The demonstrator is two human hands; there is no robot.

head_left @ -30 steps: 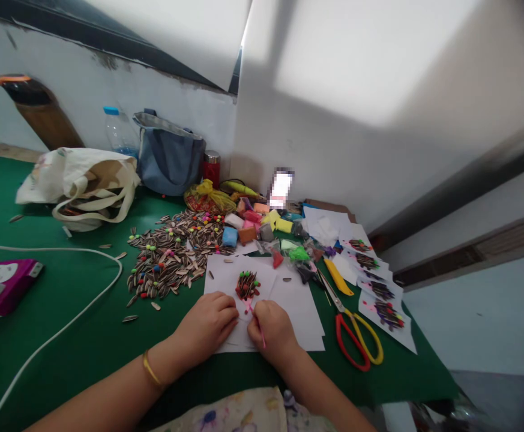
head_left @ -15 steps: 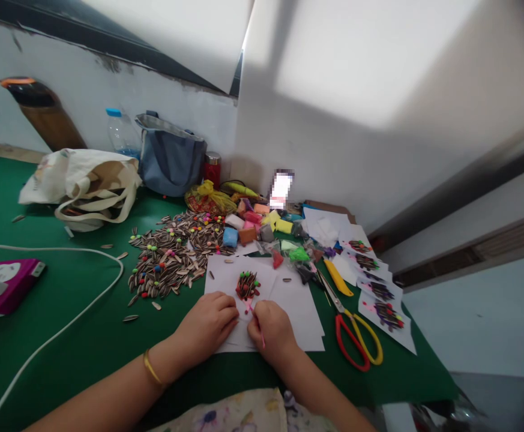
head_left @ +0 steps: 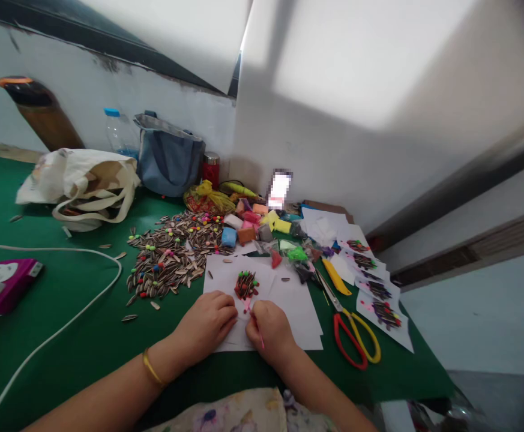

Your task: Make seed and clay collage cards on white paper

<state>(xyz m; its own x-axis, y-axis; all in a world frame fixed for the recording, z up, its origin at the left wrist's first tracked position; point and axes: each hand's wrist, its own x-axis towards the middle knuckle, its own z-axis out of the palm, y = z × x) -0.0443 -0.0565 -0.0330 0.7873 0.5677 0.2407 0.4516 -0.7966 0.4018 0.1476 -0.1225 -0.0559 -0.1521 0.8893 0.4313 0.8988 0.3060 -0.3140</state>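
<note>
Green cloth covers a table (head_left: 108,339) seen from above, where a person's two bare hands meet over white paper (head_left: 300,321). On that paper, just beyond the fingertips, lies a small cluster of striped seeds (head_left: 246,285) dotted with red and green balls; a pink piece (head_left: 246,305) sits at its near end, between the hands. The right hand (head_left: 269,327) is closed around a thin pink stick (head_left: 262,341), its upper end by the pink piece. The left hand (head_left: 210,318) rests on the paper with fingers curled; whether it pinches anything cannot be told. A gold bracelet (head_left: 152,367) circles the left wrist.

To the left of the paper spreads a big heap of seeds (head_left: 167,258) speckled with bright balls. Behind the paper are packets of coloured blocks (head_left: 246,234). On the right, scissors (head_left: 343,311) with one red and one yellow handle lie near a yellow-handled tool (head_left: 336,277). Farther right, small sheets (head_left: 403,340) overlap in a row, each bearing a similar seed cluster. Along the wall stand a blue bag (head_left: 171,156) and a red flask (head_left: 210,171); a cream cloth bag (head_left: 45,177) slumps to their left.
</note>
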